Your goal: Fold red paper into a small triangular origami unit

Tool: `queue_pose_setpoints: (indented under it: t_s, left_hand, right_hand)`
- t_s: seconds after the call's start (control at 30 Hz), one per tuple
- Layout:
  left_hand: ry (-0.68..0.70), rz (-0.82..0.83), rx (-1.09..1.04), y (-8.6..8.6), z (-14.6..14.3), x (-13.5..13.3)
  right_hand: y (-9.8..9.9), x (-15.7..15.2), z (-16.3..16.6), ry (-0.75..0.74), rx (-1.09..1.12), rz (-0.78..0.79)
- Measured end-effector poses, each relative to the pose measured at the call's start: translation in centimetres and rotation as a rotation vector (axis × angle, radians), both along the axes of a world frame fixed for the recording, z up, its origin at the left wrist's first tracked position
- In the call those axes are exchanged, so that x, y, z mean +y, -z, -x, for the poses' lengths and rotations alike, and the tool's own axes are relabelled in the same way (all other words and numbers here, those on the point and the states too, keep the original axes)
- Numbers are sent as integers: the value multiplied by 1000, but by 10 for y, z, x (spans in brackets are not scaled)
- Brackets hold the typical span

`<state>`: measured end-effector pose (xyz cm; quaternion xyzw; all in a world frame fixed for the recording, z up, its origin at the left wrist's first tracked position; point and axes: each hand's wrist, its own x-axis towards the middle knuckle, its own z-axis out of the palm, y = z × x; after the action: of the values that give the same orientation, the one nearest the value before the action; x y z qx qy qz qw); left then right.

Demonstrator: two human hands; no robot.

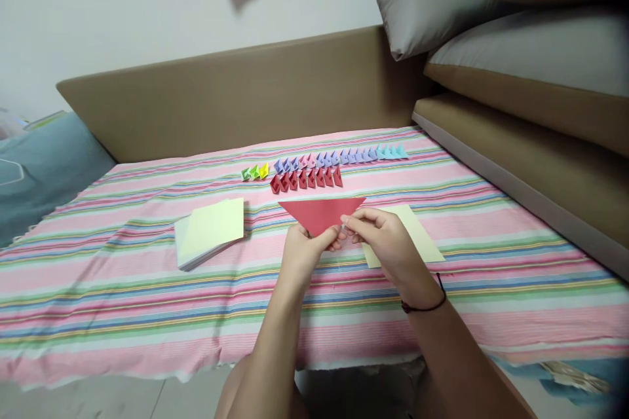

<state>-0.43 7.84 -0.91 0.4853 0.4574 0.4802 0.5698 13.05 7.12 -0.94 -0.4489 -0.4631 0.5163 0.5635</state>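
Observation:
A red paper triangle [322, 213], folded with its point toward me, is held above the striped cloth [122, 288]. My left hand [302, 255] pinches the point from the left. My right hand [386, 242] pinches it from the right, a dark band on the wrist. Beyond the hands lie rows of small folded paper pieces: red ones [305, 179] in front, then a line of purple, pink and blue ones [339, 157], with three green and yellow ones [255, 172] to their left.
A stack of pale yellow paper sheets [210, 230] lies to the left of my hands. A single pale yellow sheet [422, 236] sits under my right hand. Brown cushions [531, 163] and grey pillows [427, 0] rise at the right, a brown backrest [236, 98] behind.

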Motion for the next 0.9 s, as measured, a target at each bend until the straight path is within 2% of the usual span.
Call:
queue_pose_setpoints:
  t_s: [0.2,0.33,0.53,0.7,0.9]
  left_hand:
    - [8,72,-8,-6,1,-2]
    - [33,89,-22,-6,1,-3]
    - [15,86,-32,-4,8,0]
    - [78,60,-58,-5,7,-1]
    - [62,53,-48,-3,2,-2]
  right_hand:
    - [-1,0,-5,119,87,7]
    - [-4,-1,-6,142,150,36]
    - [-10,-1,-16,272,215,36]
    - [-8,0,-15,251,223,47]
    - [-1,2,-2,189,160,26]
